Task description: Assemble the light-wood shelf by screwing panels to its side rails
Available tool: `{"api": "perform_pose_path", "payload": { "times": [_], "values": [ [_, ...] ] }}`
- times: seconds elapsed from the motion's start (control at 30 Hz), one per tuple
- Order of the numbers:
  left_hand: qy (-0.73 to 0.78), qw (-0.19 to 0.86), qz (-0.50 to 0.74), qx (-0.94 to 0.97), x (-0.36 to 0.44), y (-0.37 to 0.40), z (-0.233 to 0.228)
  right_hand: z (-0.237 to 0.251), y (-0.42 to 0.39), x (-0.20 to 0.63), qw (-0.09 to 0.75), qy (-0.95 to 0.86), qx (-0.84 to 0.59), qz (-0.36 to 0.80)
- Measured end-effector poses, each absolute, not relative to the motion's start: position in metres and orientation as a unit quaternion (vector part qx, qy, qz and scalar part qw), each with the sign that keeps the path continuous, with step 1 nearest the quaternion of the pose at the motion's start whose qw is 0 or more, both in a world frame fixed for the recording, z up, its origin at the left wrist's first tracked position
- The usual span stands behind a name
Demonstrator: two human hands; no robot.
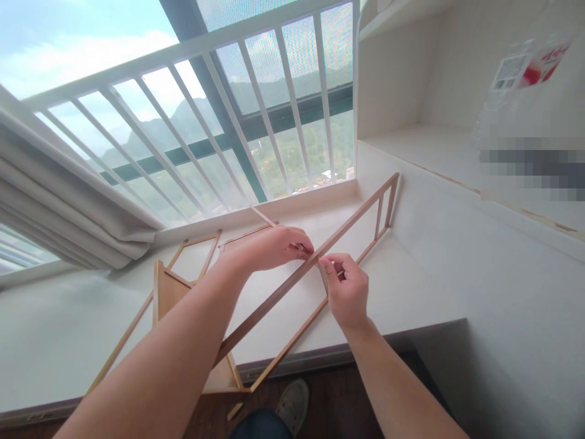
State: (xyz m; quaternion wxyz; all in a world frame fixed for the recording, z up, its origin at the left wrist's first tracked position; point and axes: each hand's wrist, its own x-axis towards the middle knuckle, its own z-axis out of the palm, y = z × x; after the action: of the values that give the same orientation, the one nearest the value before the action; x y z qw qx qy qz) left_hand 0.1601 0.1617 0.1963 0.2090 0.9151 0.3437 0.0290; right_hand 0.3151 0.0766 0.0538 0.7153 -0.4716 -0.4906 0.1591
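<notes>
A: Surface and room?

B: White worktop [434,286], smooth and matte, running under a window with a white barred guard rail [228,116]. Pale pleated curtain [59,201] bunched at the left. White shelving unit [411,79] at the right, a clear plastic packet [525,79] standing in it. Dark wood floor [338,402] below the worktop edge, a grey shoe [292,405] showing.

A: The item on the worktop?

B: Wooden frame [274,299], light tan, built of thin straight slats; long rails joined by short cross-pieces at the far end, flat panels at the near end. It lies across the middle of the worktop, its near corner overhanging the edge.

A: Hands?

B: Left hand [274,247] pinches the upper rail from above, fingers closed on it. Right hand [350,289] grips a short slat [323,277] just beneath the same rail, thumb and fingers curled around it. The hands are near each other, not touching.
</notes>
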Motion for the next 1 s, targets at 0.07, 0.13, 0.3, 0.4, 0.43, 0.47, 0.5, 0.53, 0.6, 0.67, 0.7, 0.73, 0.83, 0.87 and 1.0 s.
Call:
{"api": "perform_pose_path", "payload": {
  "times": [0.07,0.13,0.3,0.4,0.43,0.47,0.5,0.53,0.6,0.67,0.7,0.73,0.83,0.87,1.0],
  "values": [
    [0.351,0.206,0.028,0.913,0.162,0.161,0.199,0.055,0.076,0.316,0.716,-0.49,-0.472,0.159],
    [0.357,0.209,0.03,0.91,0.165,0.16,0.203,0.056,0.076,0.318,0.713,-0.489,-0.475,0.166],
    [0.353,0.199,0.027,0.914,0.167,0.16,0.208,0.056,0.077,0.32,0.713,-0.478,-0.48,0.179],
    [0.338,0.19,0.018,0.921,0.167,0.161,0.206,0.055,0.077,0.318,0.721,-0.469,-0.479,0.178],
    [0.333,0.186,0.017,0.924,0.167,0.161,0.205,0.055,0.077,0.317,0.722,-0.467,-0.48,0.176],
    [0.328,0.182,0.016,0.927,0.167,0.161,0.204,0.054,0.078,0.317,0.723,-0.465,-0.481,0.173],
    [0.324,0.18,0.015,0.929,0.167,0.162,0.203,0.054,0.078,0.316,0.723,-0.466,-0.481,0.169],
    [0.321,0.178,0.016,0.93,0.167,0.163,0.202,0.053,0.078,0.315,0.723,-0.468,-0.481,0.165],
    [0.314,0.178,0.018,0.933,0.167,0.165,0.201,0.053,0.079,0.313,0.723,-0.474,-0.478,0.156],
    [0.309,0.181,0.015,0.934,0.167,0.167,0.201,0.052,0.079,0.312,0.723,-0.479,-0.476,0.145],
    [0.307,0.181,0.011,0.934,0.167,0.167,0.201,0.052,0.079,0.311,0.724,-0.48,-0.476,0.139],
    [0.304,0.181,0.007,0.935,0.167,0.168,0.201,0.052,0.08,0.311,0.723,-0.482,-0.476,0.134],
    [0.29,0.18,0.004,0.94,0.167,0.169,0.203,0.052,0.081,0.312,0.72,-0.488,-0.476,0.128],
    [0.286,0.181,0.006,0.941,0.167,0.169,0.203,0.051,0.082,0.312,0.719,-0.489,-0.477,0.129],
    [0.292,0.179,0.011,0.939,0.168,0.167,0.204,0.05,0.083,0.31,0.712,-0.487,-0.486,0.137]
  ]
}}
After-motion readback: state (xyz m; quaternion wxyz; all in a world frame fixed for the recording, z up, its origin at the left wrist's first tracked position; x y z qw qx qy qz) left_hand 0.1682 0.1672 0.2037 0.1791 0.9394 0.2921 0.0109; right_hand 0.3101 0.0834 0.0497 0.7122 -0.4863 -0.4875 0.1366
